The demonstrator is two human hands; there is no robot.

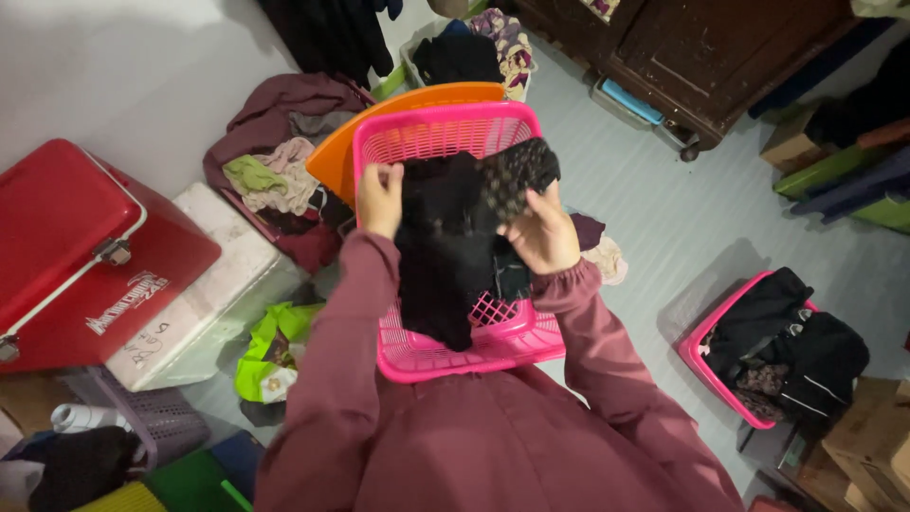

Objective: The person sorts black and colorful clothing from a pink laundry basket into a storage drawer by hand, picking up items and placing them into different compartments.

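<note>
A black garment (445, 246) with a dotted lace part at its upper right hangs over a pink plastic laundry basket (431, 133). My left hand (379, 199) pinches the garment's upper left edge. My right hand (542, 232) grips its right side, just under the lace part. Both arms wear maroon sleeves. The garment's lower end dangles inside the basket.
An orange basket (341, 156) sits behind the pink one. A heap of clothes (280, 171) lies at the left, with a red cooler (66, 237) and a white foam box (218, 275). A second pink basket (701, 332) of dark clothes is at the right, a dark wooden cabinet (701, 57) beyond.
</note>
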